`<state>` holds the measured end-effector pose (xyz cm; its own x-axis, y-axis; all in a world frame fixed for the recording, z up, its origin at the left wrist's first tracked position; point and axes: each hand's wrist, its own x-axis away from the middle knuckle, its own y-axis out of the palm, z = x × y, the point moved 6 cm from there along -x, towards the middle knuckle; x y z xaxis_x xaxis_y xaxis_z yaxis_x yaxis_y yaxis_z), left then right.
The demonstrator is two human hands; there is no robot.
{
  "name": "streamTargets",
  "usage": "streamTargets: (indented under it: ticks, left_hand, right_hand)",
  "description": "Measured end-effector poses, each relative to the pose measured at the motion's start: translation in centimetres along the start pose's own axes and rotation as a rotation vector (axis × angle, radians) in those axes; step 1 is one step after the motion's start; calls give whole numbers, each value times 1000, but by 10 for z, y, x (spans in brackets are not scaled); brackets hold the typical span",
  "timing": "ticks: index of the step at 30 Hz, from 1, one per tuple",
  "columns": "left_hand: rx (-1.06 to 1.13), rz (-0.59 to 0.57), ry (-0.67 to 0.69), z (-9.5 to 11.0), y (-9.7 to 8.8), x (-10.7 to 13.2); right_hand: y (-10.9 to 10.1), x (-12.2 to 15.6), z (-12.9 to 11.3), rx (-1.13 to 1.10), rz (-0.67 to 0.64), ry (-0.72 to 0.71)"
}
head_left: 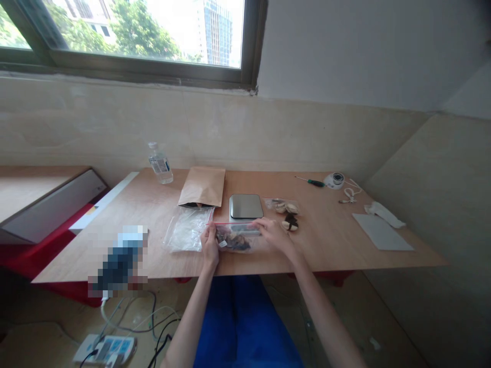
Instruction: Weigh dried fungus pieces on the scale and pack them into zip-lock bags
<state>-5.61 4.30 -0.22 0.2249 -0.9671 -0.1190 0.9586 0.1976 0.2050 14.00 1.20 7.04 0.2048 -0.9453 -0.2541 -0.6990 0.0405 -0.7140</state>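
Note:
A clear zip bag (237, 239) with a red seal strip and dark and pale pieces inside lies near the table's front edge. My left hand (209, 246) pinches its left end at the seal. My right hand (273, 232) pinches the right end of the seal, fingers pressed together. Just behind the bag stands a small scale (246, 206) with a steel platform. A stack of empty clear bags (186, 228) lies left of my left hand. Another small filled bag (283, 206) and a few loose pieces (290, 223) lie right of the scale.
A brown paper pouch (202, 186) and a water bottle (160, 164) stand at the back of the wooden table (153, 255). A screwdriver (311, 181), a round white device (334, 180), a white sheet (382, 232) lie at the right. A power strip (105, 349) with cables lies on the floor.

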Motion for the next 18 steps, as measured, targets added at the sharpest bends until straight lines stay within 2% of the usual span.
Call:
streamTargets:
  ticks: [5, 8, 11, 14, 17, 18]
  left_hand:
    - [53, 42, -34, 7, 5, 5]
    - [84, 103, -43, 20, 17, 13]
    - [109, -3, -104, 30, 40, 18]
    - [110, -138, -118, 37, 55, 19]
    - [38, -209, -61, 40, 52, 17]
    - [10, -223, -52, 39, 48, 17]
  right_hand:
    - [-2, 6, 8, -145, 47, 71]
    - [3, 14, 8, -377, 90, 121]
    - [4, 14, 14, -558, 126, 183]
    - [-23, 4, 45, -530, 281, 275]
    - [-76, -12, 93, -414, 519, 339]
    - [-92, -18, 109, -354, 554, 355]
